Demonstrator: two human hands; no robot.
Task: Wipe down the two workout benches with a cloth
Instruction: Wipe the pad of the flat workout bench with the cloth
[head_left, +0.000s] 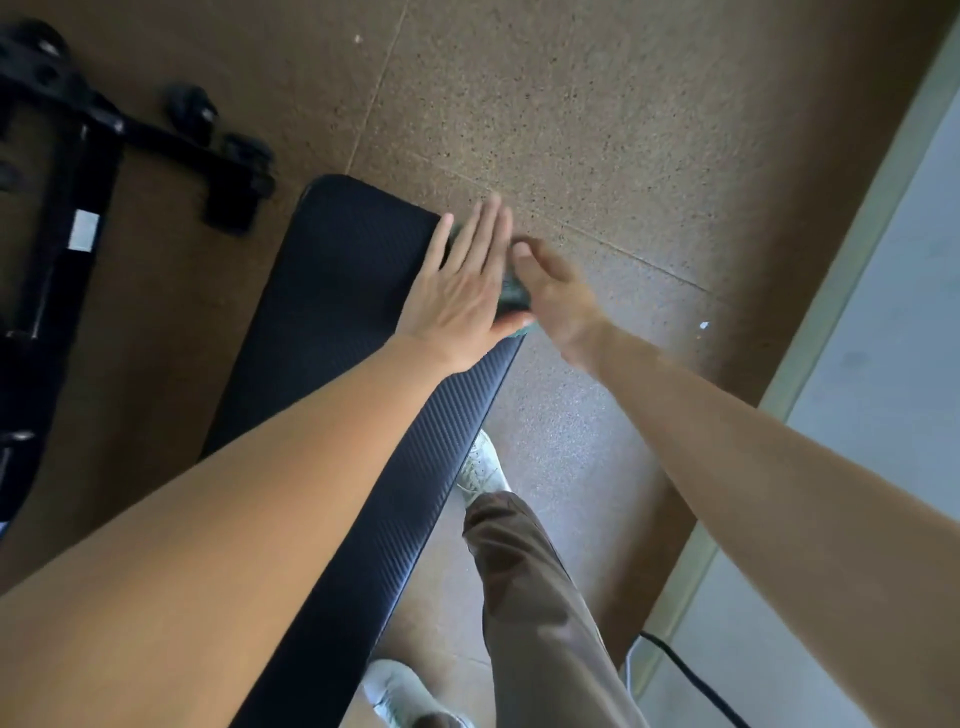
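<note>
A black ribbed workout bench (332, 332) runs diagonally from the bottom middle up to the centre. My left hand (462, 291) lies flat with its fingers straight on the bench's far right corner. A dark teal cloth (515, 301) shows between my two hands at the bench's right edge, mostly hidden by them. My right hand (558, 301) is blurred and curls over the cloth from the right side, off the bench's edge. A black metal frame with small wheels (62, 218) stands at the left; I cannot tell whether it belongs to a second bench.
The floor (597, 130) is speckled brown rubber tile. My leg in brown trousers (535, 597) and white shoes (480, 467) stand right of the bench. A pale wall or sill (857, 338) runs along the right, with a black cable (691, 675) at its foot.
</note>
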